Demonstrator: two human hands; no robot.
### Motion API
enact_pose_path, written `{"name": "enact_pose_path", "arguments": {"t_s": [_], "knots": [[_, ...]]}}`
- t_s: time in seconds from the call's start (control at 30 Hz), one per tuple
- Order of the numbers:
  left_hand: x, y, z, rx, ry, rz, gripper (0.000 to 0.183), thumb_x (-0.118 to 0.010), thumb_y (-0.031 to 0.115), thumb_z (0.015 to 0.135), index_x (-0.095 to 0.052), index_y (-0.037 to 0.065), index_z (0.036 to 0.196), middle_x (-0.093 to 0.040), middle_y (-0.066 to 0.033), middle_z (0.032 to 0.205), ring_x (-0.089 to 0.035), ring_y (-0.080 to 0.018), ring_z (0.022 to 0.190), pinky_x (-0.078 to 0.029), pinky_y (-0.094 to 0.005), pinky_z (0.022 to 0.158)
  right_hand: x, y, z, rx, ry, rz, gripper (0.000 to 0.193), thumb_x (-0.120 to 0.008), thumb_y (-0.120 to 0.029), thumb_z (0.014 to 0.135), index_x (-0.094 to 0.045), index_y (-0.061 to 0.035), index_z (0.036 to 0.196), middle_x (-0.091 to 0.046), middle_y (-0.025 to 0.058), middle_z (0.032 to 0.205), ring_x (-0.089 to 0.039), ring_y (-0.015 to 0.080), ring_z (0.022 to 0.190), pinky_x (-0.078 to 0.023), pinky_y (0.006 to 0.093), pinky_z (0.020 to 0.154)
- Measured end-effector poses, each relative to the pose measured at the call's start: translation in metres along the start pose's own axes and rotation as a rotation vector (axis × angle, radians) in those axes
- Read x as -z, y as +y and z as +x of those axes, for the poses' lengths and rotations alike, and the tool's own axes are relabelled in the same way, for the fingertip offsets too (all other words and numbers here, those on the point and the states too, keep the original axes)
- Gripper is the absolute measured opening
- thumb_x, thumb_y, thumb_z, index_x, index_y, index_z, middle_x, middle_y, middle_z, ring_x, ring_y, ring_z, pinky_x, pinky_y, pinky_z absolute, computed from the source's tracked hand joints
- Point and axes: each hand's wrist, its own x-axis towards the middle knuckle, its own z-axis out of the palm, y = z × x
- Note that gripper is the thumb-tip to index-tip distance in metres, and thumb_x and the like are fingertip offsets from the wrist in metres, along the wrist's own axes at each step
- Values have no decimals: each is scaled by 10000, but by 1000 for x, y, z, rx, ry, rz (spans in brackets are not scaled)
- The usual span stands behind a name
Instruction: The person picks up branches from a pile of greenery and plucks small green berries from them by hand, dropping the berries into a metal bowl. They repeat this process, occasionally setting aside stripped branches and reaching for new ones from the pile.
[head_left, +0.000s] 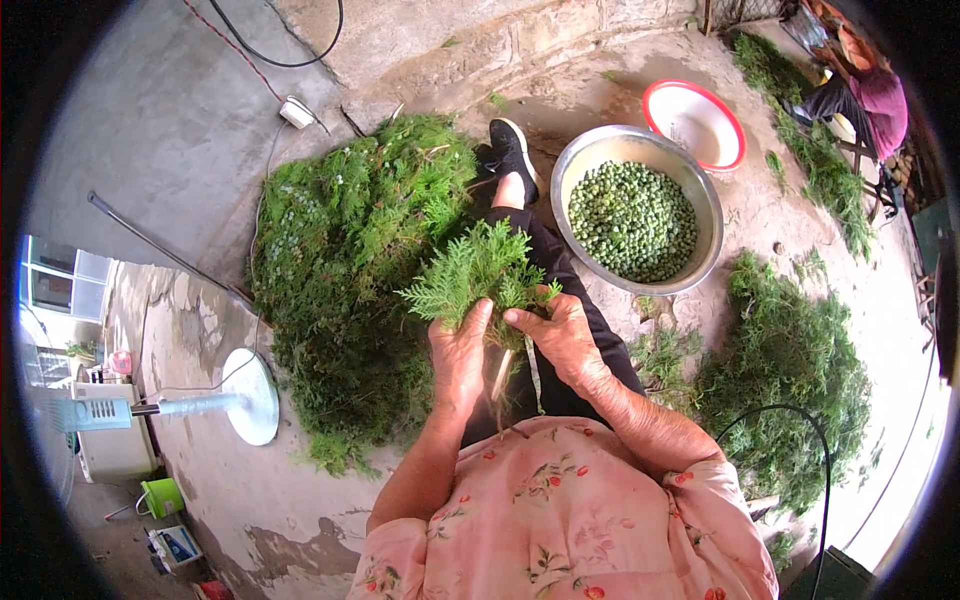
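Sprig [470, 265] up in both hands, over the lap, in front of the torso. Left hand [458, 352] grips it low in the foliage, fingers [478, 316] closed, thumb on top. Right hand [568, 338] pinches it from the other side, thumb and forefinger together at the leaf base; the remaining fingers curl inward, partly hidden. Can't tell exactly what lies under the right thumb.

Step in hand, as judged: two-handed finger work on the sprig, one side each. Next move likely calls for a firm left hold on the stems [499, 375] and a light right pinch that can shift along the foliage without tearing it.

Sprig looks: bright green, flat, fern-like sprays fanning away from the body; pale brown woody stems hang toward the shirt, roughly upright in view. Looks light and springy. Too small to tell if any berries sit on it.

Around: big leafy heap [350, 270] to the left, smaller heap [785, 375] to the right, both on the floor. Metal basin [632, 146] ahead right holds round green berries [632, 222]; red-rimmed white basin [692, 137] just beyond it.
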Motion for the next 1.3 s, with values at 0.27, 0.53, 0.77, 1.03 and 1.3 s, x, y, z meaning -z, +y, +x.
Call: {"name": "enact_pose_path", "arguments": {"t_s": [0.27,0.53,0.77,1.03,1.3], "knots": [[-3,0,-9,14,-224,269,281,-656,155,818,-568,8,1040,-610,-43,980,-560,-122,847,-461,-267,738,6,-29,3,43,103,-629,259,-684,-203,712,-645,25,829,-638,197,735,-640,268,666,-491,345,646],[-3,-1,-8,-217,-341,666,253,-619,41,779,-530,-24,1007,-614,-90,910,-589,-152,777,-467,-255,671,-9,-33,9,274,78,-956,292,-668,-287,726,-615,-2,696,-599,194,685,-596,367,701,-474,413,643],[-9,21,-13,248,-215,202,330,-669,243,781,-533,89,1039,-582,-22,924,-555,-110,780,-452,-263,591,12,-28,18,276,-131,-511,256,-673,-106,684,-623,25,897,-619,204,781,-622,294,723,-475,344,675],[-10,17,-10,335,-143,41,254,-681,193,767,-547,76,948,-577,-18,695,-515,-88,526,-360,-197,391,28,-25,21,254,-86,-633,248,-683,-184,773,-609,11,909,-599,108,694,-539,128,567,-453,285,564],[14,17,-1,377,-69,-120,181,-682,173,756,-605,90,898,-612,-4,733,-583,-95,587,-417,-205,429,82,-51,48,191,328,-296,221,-581,-106,840,-587,-34,1050,-580,25,664,-476,64,536,-386,204,461]]}}
